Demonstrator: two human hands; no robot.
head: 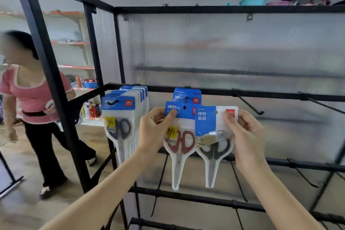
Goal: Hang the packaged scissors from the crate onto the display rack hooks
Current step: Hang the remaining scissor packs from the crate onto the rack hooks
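My left hand point(155, 129) pinches the blue header of a red-handled scissors pack point(180, 142) in front of the black display rack point(224, 92). My right hand point(246, 132) grips the right edge of a black-handled scissors pack point(214, 136), which overlaps the red one. Both packs hang upright just in front of a hook with more packs point(186, 95) behind them. A full hook of black-handled packs point(121, 115) hangs at the left. The crate is out of view.
Two bare black hooks point(250, 103) point(321, 103) jut out to the right on the same bar, with more hooks on lower bars. A ribbed translucent panel backs the rack. A person in a pink top point(31, 99) walks at the left, beyond the rack's side frame.
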